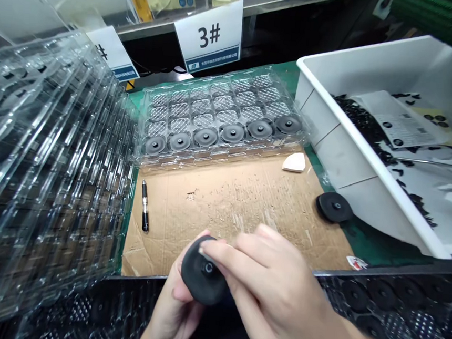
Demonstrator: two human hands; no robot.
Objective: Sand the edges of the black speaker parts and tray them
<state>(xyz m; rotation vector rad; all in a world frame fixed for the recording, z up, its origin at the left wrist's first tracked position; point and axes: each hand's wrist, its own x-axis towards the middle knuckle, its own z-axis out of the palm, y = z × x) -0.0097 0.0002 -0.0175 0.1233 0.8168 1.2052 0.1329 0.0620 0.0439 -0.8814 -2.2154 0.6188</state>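
Observation:
Low in the view, my left hand (176,310) is closed around the edge of a round black plastic part (199,279) with a small raised hub at its centre. My right hand (269,286) reaches over from the right, its fingertips pressed together against the top face of that part. Whether anything small sits in those fingertips is hidden. A similar round black part (334,207) lies at the right edge of the cardboard. Beyond my hands, a clear blister tray (226,103) carries several such parts in its nearest row.
Stacked clear trays (51,175) rise on the left. A pen (144,207) and a white wedge-shaped piece (294,162) lie on the cardboard sheet (223,195). On the right stands a white bin (338,147) with small black pieces and papers. Filled trays (406,317) sit below the table edge.

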